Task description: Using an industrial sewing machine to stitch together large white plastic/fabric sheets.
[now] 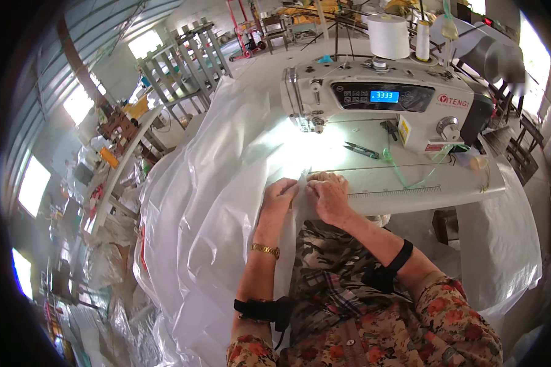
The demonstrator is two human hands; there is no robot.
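A large white, shiny plastic-like sheet (208, 183) drapes over the left side of the sewing table and hangs down beside my lap. My left hand (280, 194) pinches its edge at the table's front, fingers curled together. Close on its right, my right hand (329, 196) also has its fingers bent down on the sheet's narrow edge. Both sit just in front of the white sewing machine (349, 92), whose lamp throws a bright glare under the needle head (315, 122). That glare hides the needle area and where the sheet enters it.
Thread snips (362, 150) lie on the table right of the needle, near a green cord (398, 171). A ruler strip (398, 192) runs along the front edge. Thread cones (388, 38) stand behind the machine. More white sheeting (499, 226) hangs at the right; a cluttered bench (125, 165) stands left.
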